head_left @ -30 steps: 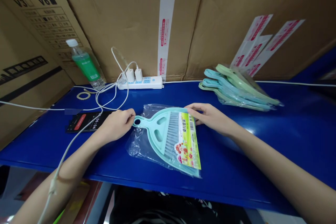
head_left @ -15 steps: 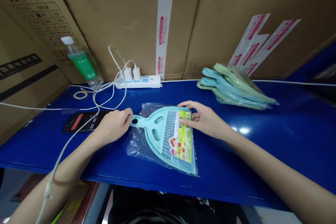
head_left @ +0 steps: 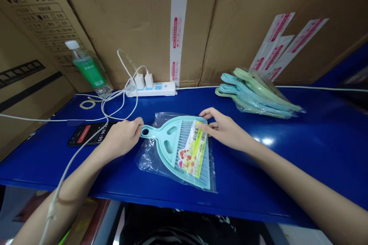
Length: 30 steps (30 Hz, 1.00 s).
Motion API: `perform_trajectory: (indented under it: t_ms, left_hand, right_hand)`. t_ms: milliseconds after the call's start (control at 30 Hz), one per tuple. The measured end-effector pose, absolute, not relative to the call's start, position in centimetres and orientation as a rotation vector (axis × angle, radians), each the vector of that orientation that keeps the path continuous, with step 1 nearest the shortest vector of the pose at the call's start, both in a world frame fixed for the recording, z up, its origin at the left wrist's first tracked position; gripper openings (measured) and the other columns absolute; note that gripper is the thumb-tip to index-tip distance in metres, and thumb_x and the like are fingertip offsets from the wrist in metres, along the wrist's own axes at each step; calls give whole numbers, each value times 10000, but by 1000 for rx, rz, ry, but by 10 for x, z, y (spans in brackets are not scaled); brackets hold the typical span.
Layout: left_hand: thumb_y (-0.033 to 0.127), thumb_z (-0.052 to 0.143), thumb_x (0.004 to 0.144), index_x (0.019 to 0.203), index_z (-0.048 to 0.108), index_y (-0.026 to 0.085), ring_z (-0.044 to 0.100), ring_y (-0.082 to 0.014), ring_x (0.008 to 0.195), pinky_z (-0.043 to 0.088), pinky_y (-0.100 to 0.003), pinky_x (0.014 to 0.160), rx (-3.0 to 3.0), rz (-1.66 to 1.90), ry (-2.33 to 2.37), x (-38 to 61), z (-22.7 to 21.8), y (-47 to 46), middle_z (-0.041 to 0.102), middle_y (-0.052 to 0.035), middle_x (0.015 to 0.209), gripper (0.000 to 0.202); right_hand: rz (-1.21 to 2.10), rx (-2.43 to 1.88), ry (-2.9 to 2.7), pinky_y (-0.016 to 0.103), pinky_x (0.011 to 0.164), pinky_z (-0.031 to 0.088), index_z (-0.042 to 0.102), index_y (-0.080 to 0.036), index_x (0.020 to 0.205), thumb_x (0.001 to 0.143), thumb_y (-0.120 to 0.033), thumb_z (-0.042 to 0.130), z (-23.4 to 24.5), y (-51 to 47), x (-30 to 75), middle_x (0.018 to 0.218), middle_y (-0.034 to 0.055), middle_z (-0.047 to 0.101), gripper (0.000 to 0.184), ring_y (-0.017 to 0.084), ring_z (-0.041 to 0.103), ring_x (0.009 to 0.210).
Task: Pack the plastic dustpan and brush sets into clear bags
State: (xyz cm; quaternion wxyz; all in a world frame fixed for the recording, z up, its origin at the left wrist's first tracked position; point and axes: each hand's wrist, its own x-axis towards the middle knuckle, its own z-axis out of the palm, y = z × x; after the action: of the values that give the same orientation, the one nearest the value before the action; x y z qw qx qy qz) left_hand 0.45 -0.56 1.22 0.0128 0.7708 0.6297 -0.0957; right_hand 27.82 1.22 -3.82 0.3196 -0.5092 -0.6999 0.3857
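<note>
A light blue dustpan with a brush (head_left: pixel 172 145) lies in a clear plastic bag (head_left: pixel 149 160) on the blue table (head_left: pixel 287 168). My left hand (head_left: pixel 123 136) is closed on the dustpan's handle end at the bag's opening. My right hand (head_left: pixel 222 128) pinches the top of a colourful label card (head_left: pixel 191 149) that lies tilted across the brush bristles inside the bag.
A stack of bagged blue and green dustpans (head_left: pixel 255 95) lies at the back right. A power strip (head_left: pixel 151 89) with chargers and white cables, a green-labelled bottle (head_left: pixel 87 69), a bead bracelet (head_left: pixel 87 104) and a phone (head_left: pixel 89 133) sit at the left. Cardboard boxes (head_left: pixel 138 23) stand behind.
The label card has slid leftward and tilted across the bristles, guided by my right hand. My left hand keeps its hold at the handle.
</note>
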Motion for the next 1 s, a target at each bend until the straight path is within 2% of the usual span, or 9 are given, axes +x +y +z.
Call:
perform_trajectory:
  t_ms: [167,300,433,633,800,1000]
  left_hand:
    - [228,267,929,912,523,193,652,-250,728,372,-286,575,2430,-412,2028,4,12,-6,653,-50,735,258]
    - [227,251,942,957,528,183,661,-283,756,399,-310,602,2438,-455,2046,5,12,-7,658,-69,755,280]
    - [240,240,950,983,523,180,667,-287,765,421,-320,621,2430,-498,2064,6,12,-7,664,-72,755,290]
    - [235,248,944,981,524,180,668,-287,763,431,-323,624,2432,-513,2069,6,12,-7,666,-76,755,284]
    - [236,242,941,975,526,178,667,-286,750,432,-322,618,2439,-492,2074,6,11,-7,664,-81,744,292]
    - [254,239,940,972,532,181,665,-272,732,437,-313,618,2425,-479,2084,6,12,-5,662,-79,740,303]
  right_hand:
    - [992,-1328,-1860,283,512,471,456,-224,921,766,-465,563,-39,11,278,906,21,552,306,102,549,554]
    - [879,-1316,-1879,268,491,452,461,-227,873,749,-384,584,-41,10,275,900,7,533,236,68,475,499]
    - [747,-1333,-1941,281,522,463,561,-208,785,761,-332,577,-42,9,272,860,15,516,128,72,473,505]
    - [723,-1322,-1965,294,527,473,722,-221,853,787,-341,585,-41,11,273,921,54,578,193,66,456,487]
    - [897,-1285,-2005,288,490,472,739,-245,953,743,-363,644,-41,13,279,1005,70,590,259,71,472,504]
    - [834,-1316,-2029,300,537,503,745,-287,967,776,-322,618,-44,14,277,950,51,565,232,85,468,543]
